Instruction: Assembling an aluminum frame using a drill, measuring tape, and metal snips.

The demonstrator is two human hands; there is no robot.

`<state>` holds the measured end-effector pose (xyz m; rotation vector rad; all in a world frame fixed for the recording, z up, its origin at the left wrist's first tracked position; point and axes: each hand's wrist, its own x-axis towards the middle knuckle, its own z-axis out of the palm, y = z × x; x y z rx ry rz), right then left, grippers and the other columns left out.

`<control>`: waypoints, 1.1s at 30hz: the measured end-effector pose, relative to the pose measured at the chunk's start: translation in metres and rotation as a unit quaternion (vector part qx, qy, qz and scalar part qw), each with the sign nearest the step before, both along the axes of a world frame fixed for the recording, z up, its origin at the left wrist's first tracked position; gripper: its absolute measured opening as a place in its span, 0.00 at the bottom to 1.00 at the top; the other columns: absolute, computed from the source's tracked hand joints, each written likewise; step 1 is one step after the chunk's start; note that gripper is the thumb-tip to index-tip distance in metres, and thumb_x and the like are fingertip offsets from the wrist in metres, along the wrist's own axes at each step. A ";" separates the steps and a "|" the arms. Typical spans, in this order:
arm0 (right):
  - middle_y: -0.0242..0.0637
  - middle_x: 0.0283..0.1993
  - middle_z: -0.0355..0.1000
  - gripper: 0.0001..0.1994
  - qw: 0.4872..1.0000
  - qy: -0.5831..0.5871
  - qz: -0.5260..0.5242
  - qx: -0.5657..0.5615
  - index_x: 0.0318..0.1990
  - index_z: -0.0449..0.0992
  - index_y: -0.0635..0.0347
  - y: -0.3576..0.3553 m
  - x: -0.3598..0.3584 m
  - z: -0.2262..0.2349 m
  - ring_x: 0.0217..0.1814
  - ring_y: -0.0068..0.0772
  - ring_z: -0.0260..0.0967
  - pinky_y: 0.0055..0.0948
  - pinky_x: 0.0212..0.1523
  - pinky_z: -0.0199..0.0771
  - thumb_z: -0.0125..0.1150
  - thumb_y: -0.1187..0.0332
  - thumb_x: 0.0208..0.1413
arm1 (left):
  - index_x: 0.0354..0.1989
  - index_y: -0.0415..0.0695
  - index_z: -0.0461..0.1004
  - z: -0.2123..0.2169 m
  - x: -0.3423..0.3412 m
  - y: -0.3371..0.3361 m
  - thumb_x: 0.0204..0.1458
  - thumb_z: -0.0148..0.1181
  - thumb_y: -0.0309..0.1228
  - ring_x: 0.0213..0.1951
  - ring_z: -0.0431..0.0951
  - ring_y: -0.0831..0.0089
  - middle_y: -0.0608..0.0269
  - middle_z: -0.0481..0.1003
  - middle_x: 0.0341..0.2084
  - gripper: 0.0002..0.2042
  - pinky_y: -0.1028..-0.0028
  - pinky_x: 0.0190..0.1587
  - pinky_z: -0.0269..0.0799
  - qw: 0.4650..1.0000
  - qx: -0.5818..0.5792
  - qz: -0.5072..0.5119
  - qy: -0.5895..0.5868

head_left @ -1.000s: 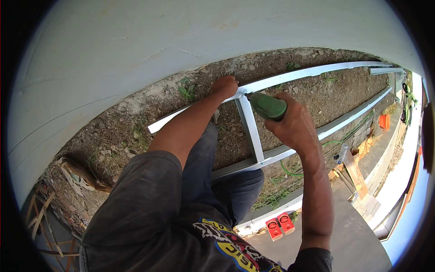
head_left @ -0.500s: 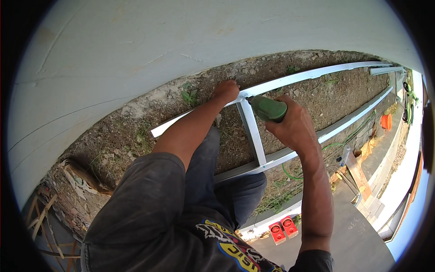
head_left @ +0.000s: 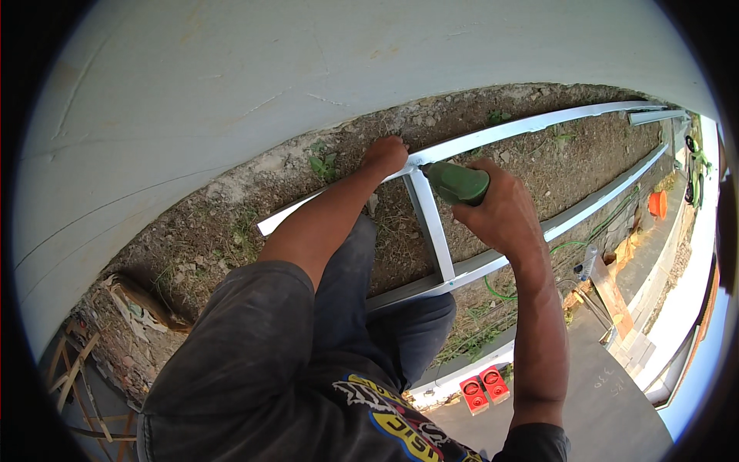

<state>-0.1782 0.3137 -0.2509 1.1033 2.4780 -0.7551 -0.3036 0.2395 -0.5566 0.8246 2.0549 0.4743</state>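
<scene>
A green power drill (head_left: 459,183) is in my right hand (head_left: 502,208), fingers wrapped round its grip. Its tip points left and meets the joint where a short metal crosspiece (head_left: 435,223) joins the long far metal rail (head_left: 531,126). My left hand (head_left: 386,156) is closed round that far rail just left of the joint; the fingertips are hidden behind it. At its near end the crosspiece meets a second long rail (head_left: 481,266), which passes by my knee. What sits at the drill's tip is too small to make out.
A pale wall (head_left: 308,61) rises along the far side, above soil with small weeds (head_left: 323,165). Towards the right lie a green hose (head_left: 500,292), an orange bucket (head_left: 657,205), a plank (head_left: 612,296) and red boxes (head_left: 485,389). Wood scraps (head_left: 77,369) lie at lower left.
Almost nothing differs. The view has shifted very slightly; the drill stays at the joint and my left hand keeps its place on the rail.
</scene>
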 end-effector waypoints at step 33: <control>0.56 0.38 0.79 0.23 0.999 -0.026 -0.003 0.029 0.49 0.77 0.59 -0.020 -0.003 0.001 0.44 0.60 0.78 0.49 0.47 0.78 0.70 0.67 0.41 | 0.36 0.38 0.79 0.002 0.002 -0.006 0.64 0.52 0.42 0.43 0.80 0.43 0.42 0.79 0.38 0.18 0.49 0.46 0.75 0.998 0.060 0.004 0.029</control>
